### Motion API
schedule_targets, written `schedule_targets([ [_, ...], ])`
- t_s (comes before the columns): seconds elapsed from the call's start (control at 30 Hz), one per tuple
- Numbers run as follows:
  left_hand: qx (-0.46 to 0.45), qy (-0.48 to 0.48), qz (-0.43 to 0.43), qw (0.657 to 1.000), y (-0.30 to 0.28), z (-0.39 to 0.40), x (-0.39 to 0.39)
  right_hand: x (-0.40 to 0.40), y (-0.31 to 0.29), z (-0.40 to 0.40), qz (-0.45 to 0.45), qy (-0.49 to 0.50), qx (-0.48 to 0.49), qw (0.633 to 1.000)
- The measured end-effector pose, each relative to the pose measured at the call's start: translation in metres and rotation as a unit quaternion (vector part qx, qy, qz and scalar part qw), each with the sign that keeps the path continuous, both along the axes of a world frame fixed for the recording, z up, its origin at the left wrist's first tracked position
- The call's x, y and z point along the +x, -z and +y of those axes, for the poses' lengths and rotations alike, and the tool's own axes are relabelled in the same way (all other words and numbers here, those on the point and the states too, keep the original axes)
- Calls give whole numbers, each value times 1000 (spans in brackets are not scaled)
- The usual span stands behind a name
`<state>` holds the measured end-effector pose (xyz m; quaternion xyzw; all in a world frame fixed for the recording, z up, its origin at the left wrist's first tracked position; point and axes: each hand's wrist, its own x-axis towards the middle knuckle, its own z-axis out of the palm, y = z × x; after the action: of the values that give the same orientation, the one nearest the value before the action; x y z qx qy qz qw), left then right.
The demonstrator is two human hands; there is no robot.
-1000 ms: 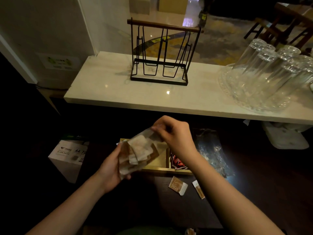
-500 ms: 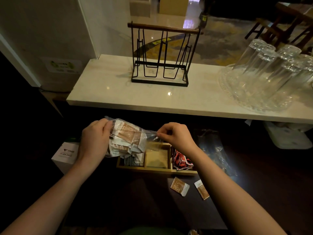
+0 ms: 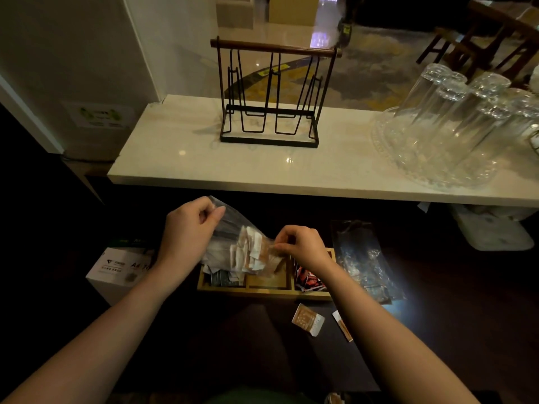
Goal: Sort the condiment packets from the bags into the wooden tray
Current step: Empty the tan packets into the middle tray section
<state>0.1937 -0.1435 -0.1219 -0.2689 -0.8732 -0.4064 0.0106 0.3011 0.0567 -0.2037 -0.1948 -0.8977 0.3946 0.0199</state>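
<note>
Both hands hold a clear plastic bag [image 3: 233, 243] of brown-and-white condiment packets, tilted over the wooden tray [image 3: 262, 293]. My left hand [image 3: 189, 228] pinches the bag's raised upper end. My right hand [image 3: 300, 246] pinches its lower end just above the tray's middle compartment. The packets [image 3: 250, 255] are bunched at the low end of the bag. Dark packets [image 3: 221, 278] lie in the left compartment and red packets [image 3: 309, 281] in the right one. Two brown packets, one wide [image 3: 307, 319] and one narrow [image 3: 342, 325], lie loose on the dark surface in front of the tray.
An empty crinkled plastic bag [image 3: 364, 260] lies right of the tray. A white box [image 3: 119, 269] stands to the left. Above, a marble counter [image 3: 204, 167] carries a black wire rack [image 3: 271, 94] and upturned glasses [image 3: 455, 123] on a clear tray.
The bag has been turned from upright to slanting down to the right. My left hand rose to its top end, and the packets have slid toward the end held by my right hand.
</note>
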Motion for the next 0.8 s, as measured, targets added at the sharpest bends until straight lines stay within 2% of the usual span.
schedule_targets([
  [0.4, 23, 43, 19, 999, -17, 21, 7, 15, 1, 5, 28, 53, -24, 998],
  [0.8, 37, 54, 8, 998, -23, 29, 2, 21, -2, 7, 51, 63, 6, 997],
])
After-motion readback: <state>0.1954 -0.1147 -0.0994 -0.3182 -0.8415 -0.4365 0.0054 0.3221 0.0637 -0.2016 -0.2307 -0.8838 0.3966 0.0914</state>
